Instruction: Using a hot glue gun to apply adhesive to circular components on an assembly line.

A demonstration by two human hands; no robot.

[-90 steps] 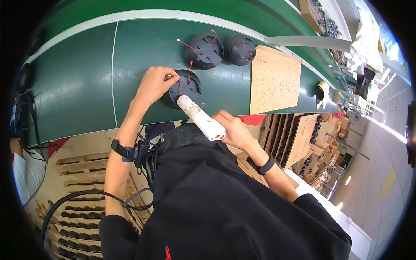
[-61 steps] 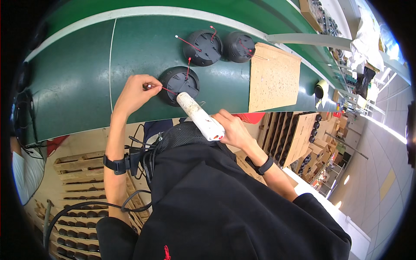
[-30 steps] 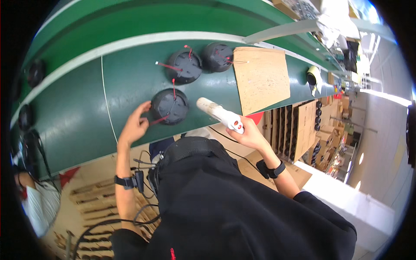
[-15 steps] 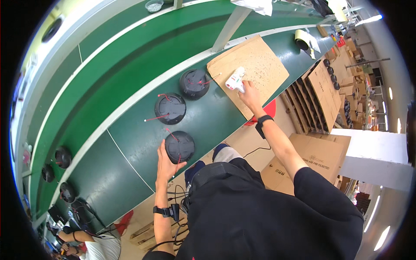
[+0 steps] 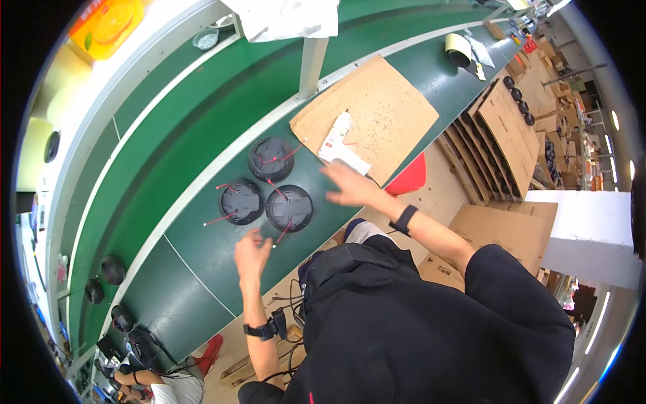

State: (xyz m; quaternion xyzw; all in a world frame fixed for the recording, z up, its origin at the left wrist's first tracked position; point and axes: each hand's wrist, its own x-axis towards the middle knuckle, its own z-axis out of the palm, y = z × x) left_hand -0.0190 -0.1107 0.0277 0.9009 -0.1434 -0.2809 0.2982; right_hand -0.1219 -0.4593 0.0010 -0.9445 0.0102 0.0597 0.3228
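The left hand point(image 5: 250, 252) hovers empty, fingers loose, just below the nearest black round housing point(image 5: 289, 207) on the green belt point(image 5: 202, 168). It should steady the housing by its rim, clear of the red wires point(image 5: 281, 232). The right hand point(image 5: 350, 188) is spread and empty beside the white tool point(image 5: 340, 145) lying on cardboard point(image 5: 390, 108).

Seen along the far edge of the long green conveyor tabletop point(image 5: 202, 128): a white crumpled cloth point(image 5: 286, 17) draped over a pale upright post point(image 5: 311, 64), a small round metal dish point(image 5: 205, 39), and a yellow-orange box point(image 5: 114, 20) at the upper left. Toward the right end, a roll of pale tape point(image 5: 459, 48). Beside the belt, a red plastic stool point(image 5: 408, 177), flat brown cardboard sheets point(image 5: 508, 131) stacked on the floor, and small black round parts point(image 5: 108, 269) at the lower left.
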